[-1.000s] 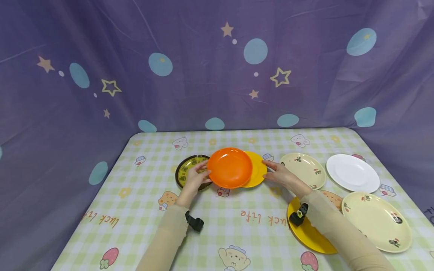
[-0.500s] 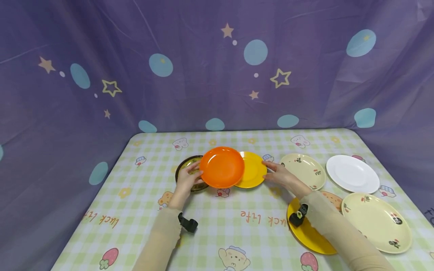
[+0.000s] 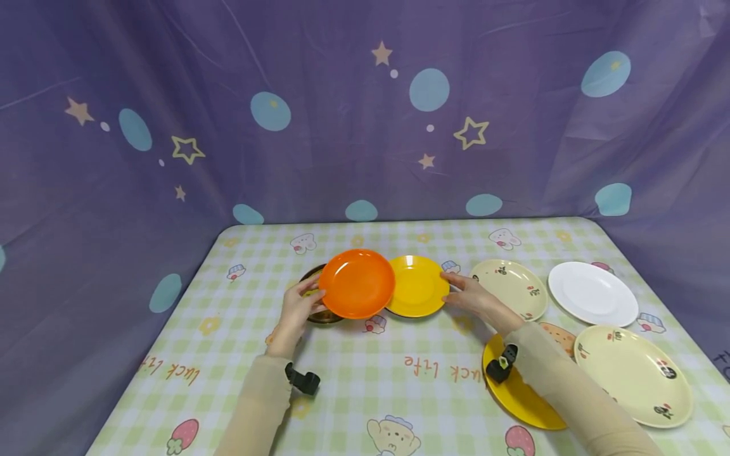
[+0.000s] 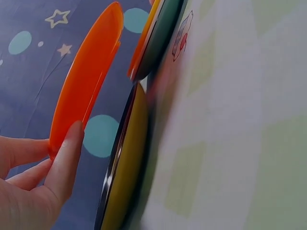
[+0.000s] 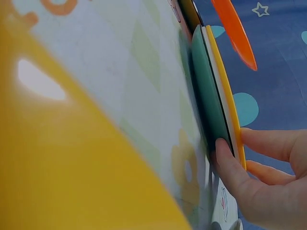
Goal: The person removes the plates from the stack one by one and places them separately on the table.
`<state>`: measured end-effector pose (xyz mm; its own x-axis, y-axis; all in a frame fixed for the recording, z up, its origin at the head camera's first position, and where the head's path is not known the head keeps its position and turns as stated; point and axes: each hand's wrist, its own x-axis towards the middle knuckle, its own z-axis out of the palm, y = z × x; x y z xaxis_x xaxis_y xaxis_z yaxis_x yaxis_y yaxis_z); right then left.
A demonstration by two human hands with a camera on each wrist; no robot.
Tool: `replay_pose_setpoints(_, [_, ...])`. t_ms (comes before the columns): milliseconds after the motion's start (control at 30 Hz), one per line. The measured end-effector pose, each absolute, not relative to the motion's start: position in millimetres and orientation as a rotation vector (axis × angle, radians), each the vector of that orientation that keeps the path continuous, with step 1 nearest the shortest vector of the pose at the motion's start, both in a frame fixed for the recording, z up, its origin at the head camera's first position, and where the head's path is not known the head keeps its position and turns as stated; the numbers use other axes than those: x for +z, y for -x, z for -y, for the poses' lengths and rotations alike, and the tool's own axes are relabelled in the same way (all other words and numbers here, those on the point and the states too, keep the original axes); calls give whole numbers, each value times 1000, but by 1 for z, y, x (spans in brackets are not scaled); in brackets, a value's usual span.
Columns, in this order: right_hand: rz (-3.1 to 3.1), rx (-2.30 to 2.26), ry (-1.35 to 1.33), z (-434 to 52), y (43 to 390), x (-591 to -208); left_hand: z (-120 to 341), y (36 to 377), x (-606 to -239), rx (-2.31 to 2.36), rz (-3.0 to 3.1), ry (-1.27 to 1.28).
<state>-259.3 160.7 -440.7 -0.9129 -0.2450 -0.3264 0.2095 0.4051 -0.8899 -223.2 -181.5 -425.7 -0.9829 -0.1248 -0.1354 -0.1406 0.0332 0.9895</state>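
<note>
Starry purple cloth (image 3: 342,158) hangs behind a checked table (image 3: 342,392). One shiny round orange plate (image 3: 357,284), pinched by the left hand (image 3: 298,305), partly hides a dark-rimmed plate (image 4: 127,172) below. The right hand (image 3: 470,296) pinches a yellow-topped plate stack (image 3: 419,288). Beyond lie two cream plates (image 3: 630,375), one white plate (image 3: 593,293), and one yellow plate (image 3: 516,394) behind a sleeve (image 3: 576,386).

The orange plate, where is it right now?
In the head view, the left hand holds the orange plate up, partly over the dark-rimmed plate and just left of the small yellow plate.
</note>
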Motion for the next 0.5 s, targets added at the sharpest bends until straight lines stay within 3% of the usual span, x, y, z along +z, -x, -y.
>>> replay_pose_setpoints(500, [-2227,-1550,35,-161,259,-441,212,216,-422,2135,-2283,366])
